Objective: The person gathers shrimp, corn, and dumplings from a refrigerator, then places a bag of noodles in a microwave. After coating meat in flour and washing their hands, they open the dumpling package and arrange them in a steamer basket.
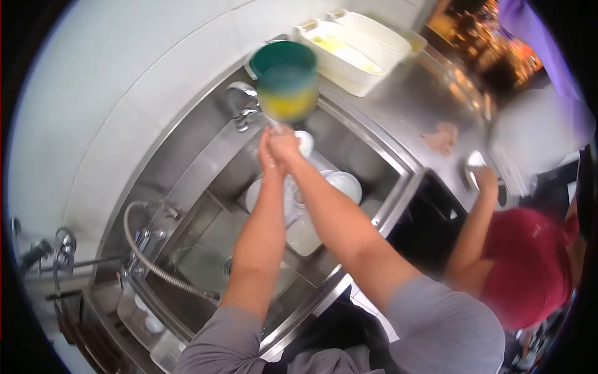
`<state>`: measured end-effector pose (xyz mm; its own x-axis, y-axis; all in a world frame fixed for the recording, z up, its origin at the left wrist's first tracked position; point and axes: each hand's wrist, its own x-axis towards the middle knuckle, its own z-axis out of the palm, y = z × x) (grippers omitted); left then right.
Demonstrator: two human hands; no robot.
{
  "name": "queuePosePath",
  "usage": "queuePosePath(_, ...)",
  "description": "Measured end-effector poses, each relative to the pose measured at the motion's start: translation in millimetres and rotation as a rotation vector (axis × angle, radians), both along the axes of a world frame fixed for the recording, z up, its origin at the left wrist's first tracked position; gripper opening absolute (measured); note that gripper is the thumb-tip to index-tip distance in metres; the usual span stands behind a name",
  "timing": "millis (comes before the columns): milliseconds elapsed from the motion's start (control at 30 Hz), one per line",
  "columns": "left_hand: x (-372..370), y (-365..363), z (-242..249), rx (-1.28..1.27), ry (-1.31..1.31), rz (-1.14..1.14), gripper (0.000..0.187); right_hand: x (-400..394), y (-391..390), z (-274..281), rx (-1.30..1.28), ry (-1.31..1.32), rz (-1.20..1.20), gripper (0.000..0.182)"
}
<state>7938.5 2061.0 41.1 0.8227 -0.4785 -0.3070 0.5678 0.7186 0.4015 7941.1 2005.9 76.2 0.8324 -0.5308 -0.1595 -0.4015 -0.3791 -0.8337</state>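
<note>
My left hand (268, 153) and my right hand (284, 144) are pressed together over the sink, just below the chrome faucet (243, 100). Their fingers curl in against each other, and whatever may be between them is hidden. The skin looks wet, and a thin pale streak, probably water, shows above them. Right behind the hands stands a bucket (286, 100), blurred, green above and yellow below. Under my forearms, white dishes lie in the sink, among them a round plate (344, 187), a small white bowl (304, 143) and a squarish dish (305, 237).
A second basin (199, 255) holds water, with a hose faucet (156, 262) beside it. White tubs (355, 56) stand on the steel counter (398, 93) at the back. On the right, a co-worker in a red cap (526, 268) reaches toward a shiny metal item (474, 168).
</note>
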Motion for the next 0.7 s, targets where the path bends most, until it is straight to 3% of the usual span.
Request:
queuePosePath(33, -11, -9, 20, -0.1, -0.007, 0.036, 0.044, -4, -5, 9, 0.004, -0.024, -0.026, 0.037)
queuePosePath(200, -35, -9, 54, 0.004, 0.063, -0.088, 0.039, -24, -16, 13, -0.058, -0.014, -0.017, 0.035)
queuePosePath(233, -36, -9, 62, 0.093, 0.056, -0.162, 0.036, -19, -24, -6, -0.251, -0.003, 0.097, 0.032)
queuePosePath(267, -30, -10, 56, 0.093, 0.06, -0.166, 0.036, -18, -31, -18, -0.251, 0.002, 0.094, 0.032)
queuePosePath(333, -2, -15, 35, 0.247, -0.034, -0.201, 0.031, -20, -41, -33, -0.509, -0.239, 0.464, 0.025)
queuePosePath(367, 4, -16, 27, 0.246, -0.031, -0.205, 0.031, -30, -40, -21, -0.509, -0.235, 0.461, 0.025)
queuePosePath(433, 14, -19, 16, 0.883, -0.3, -0.211, 0.024, -55, -36, -1, -0.531, -0.254, 0.727, 0.02)
queuePosePath(467, 18, -17, 21, 0.882, -0.299, -0.216, 0.024, -58, -36, -5, -0.53, -0.25, 0.724, 0.02)
queuePosePath(533, 32, -13, 33, 1.384, -0.598, -0.329, 0.022, -63, -40, -9, -0.583, -0.058, 0.838, 0.021)
queuePosePath(600, 54, -17, 9, 1.087, -0.342, -0.167, 0.028, -69, -19, -7, -0.427, -0.433, 0.463, 0.018)
queuePosePath(667, 94, -7, -46, 1.088, -0.301, -0.053, 0.036, -63, 29, -13, 0.124, -0.512, 0.005, 0.017)
queuePosePath(700, 115, -4, -74, 1.088, -0.282, 0.004, 0.04, -57, 33, -13, 0.173, -0.431, -0.248, 0.019)
